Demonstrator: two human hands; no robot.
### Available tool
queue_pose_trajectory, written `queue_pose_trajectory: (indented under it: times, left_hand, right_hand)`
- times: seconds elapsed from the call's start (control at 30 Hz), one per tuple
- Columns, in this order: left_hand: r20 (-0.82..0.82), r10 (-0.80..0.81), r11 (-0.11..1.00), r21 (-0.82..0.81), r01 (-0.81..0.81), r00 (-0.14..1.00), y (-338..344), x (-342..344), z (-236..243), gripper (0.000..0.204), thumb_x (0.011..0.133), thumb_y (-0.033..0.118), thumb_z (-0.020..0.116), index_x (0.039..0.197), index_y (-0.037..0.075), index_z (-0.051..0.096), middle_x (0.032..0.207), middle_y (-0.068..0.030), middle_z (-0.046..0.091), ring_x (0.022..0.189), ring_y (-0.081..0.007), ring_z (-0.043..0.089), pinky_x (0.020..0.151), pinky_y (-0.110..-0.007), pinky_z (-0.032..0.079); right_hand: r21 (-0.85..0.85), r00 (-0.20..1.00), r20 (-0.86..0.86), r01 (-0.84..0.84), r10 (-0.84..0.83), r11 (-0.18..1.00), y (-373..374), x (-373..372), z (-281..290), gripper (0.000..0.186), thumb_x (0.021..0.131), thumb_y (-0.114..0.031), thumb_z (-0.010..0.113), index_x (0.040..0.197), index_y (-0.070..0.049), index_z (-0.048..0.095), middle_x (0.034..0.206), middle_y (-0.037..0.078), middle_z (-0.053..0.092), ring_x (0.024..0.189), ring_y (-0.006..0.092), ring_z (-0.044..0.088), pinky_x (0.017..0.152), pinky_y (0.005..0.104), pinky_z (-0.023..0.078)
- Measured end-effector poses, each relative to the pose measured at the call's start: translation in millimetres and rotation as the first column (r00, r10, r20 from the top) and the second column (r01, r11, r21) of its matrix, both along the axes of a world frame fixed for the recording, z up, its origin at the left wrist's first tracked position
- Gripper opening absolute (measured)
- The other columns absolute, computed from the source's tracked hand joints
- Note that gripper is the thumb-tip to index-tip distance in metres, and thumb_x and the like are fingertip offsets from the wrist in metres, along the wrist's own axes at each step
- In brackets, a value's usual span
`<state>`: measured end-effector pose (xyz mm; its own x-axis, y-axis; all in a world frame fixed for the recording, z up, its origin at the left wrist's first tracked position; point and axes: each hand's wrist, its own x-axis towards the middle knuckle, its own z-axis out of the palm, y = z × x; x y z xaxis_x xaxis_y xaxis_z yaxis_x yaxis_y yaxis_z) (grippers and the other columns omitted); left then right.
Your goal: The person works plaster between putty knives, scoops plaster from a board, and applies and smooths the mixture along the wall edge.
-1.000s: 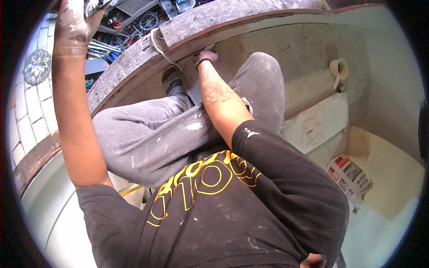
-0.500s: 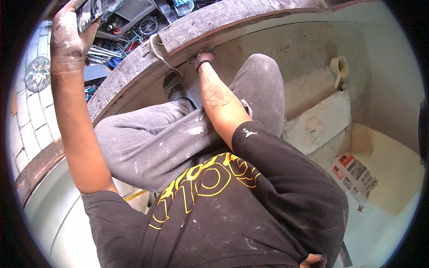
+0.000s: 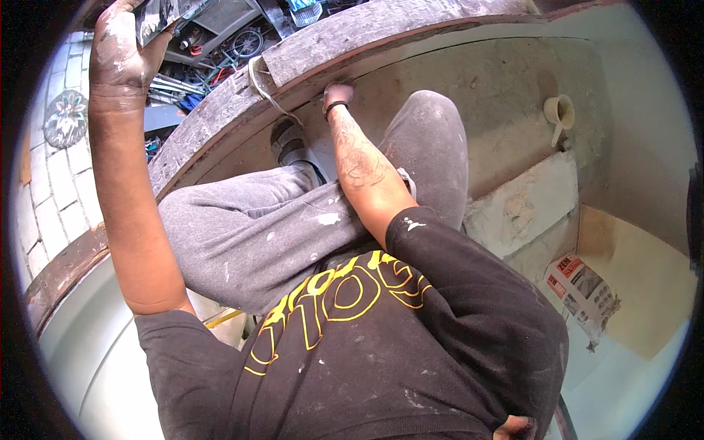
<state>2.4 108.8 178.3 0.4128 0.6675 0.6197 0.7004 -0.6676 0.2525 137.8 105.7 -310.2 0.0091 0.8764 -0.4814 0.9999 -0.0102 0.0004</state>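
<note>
Raised at the upper left, my left hand [image 3: 121, 62] is dusted with white. Between its thumb and palm it grips a dark object with silvery streaks [image 3: 158, 18], whose far end is cut off by the picture's edge. My right hand [image 3: 339, 94], with a dark band at its wrist, is at the inner side of the curved, rough rim [image 3: 323, 48]. Its fingers are too small and partly hidden to make out. Both forearms are bare, and my grey trousers [image 3: 242, 231] carry white splashes.
A cream handled cup [image 3: 561, 111] lies on the right, above a whitish board [image 3: 524, 209]. Lower down is a torn printed packet [image 3: 584, 293] by a tan sheet [image 3: 623, 279]. A pale cord [image 3: 258, 84] hangs over the rim. Beyond it are a small wheel [image 3: 247, 44] and paving [image 3: 40, 176].
My left hand has shifted slightly right and down, still gripping the dark object. My right hand stays at the rim. The whole view has shifted a little.
</note>
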Motion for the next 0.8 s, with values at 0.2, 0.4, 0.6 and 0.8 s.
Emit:
queue_pose_trajectory:
  times: [0.2, 0.4, 0.6, 0.8]
  left_hand:
    - [0.451, 0.045, 0.956, -0.279, 0.093, 0.891, -2.3, 2.8, -4.2, 0.028, 0.073, 0.007, 0.054, 0.096, -0.009, 0.053, 0.090, -0.0191, 0.058, 0.083, -0.0263, 0.058, 0.077, -0.032, 0.045]
    - [0.705, 0.094, 0.893, -0.372, 0.254, 0.703, -3.6, 5.9, -11.2, 0.030, 0.074, 0.003, 0.051, 0.101, -0.009, 0.050, 0.095, -0.0175, 0.058, 0.087, -0.0231, 0.057, 0.080, -0.031, 0.045]
    - [0.753, 0.098, 0.867, -0.385, 0.316, 0.650, 1.8, -7.9, -12.4, 0.033, 0.075, 0.000, 0.049, 0.106, -0.009, 0.047, 0.100, -0.0160, 0.057, 0.090, -0.0199, 0.057, 0.082, -0.029, 0.045]
    - [0.523, 0.114, 0.875, -0.455, 0.163, 0.845, 1.4, 0.5, -4.6, 0.036, 0.073, -0.002, 0.049, 0.109, -0.008, 0.047, 0.103, -0.0138, 0.057, 0.093, -0.0171, 0.056, 0.084, -0.028, 0.044]
  right_hand:
    - [-0.088, 0.963, 0.199, -0.168, 0.183, 0.982, 7.7, -5.3, -29.3, 0.024, 0.078, -0.017, 0.045, 0.091, -0.008, 0.064, 0.097, 0.007, 0.062, 0.088, 0.0183, 0.059, 0.066, 0.0307, 0.045]
    - [-0.528, -0.400, -0.814, 0.812, -0.422, 0.249, -14.5, -5.8, 85.5, 0.032, 0.071, -0.001, 0.046, 0.102, 0.006, 0.051, 0.104, 0.018, 0.056, 0.091, 0.0236, 0.054, 0.078, 0.0314, 0.042]
    - [-0.429, -0.354, -0.866, 0.889, -0.352, 0.162, -12.3, -9.5, 104.7, 0.027, 0.071, -0.001, 0.044, 0.097, 0.004, 0.050, 0.092, 0.011, 0.057, 0.080, 0.0232, 0.052, 0.077, 0.0291, 0.041]
    - [-0.707, -0.670, -0.704, 0.693, -0.236, 0.142, -4.8, -10.0, 79.7, 0.040, 0.068, 0.003, 0.047, 0.107, 0.005, 0.041, 0.104, 0.016, 0.049, 0.087, 0.0203, 0.045, 0.083, 0.0293, 0.037]
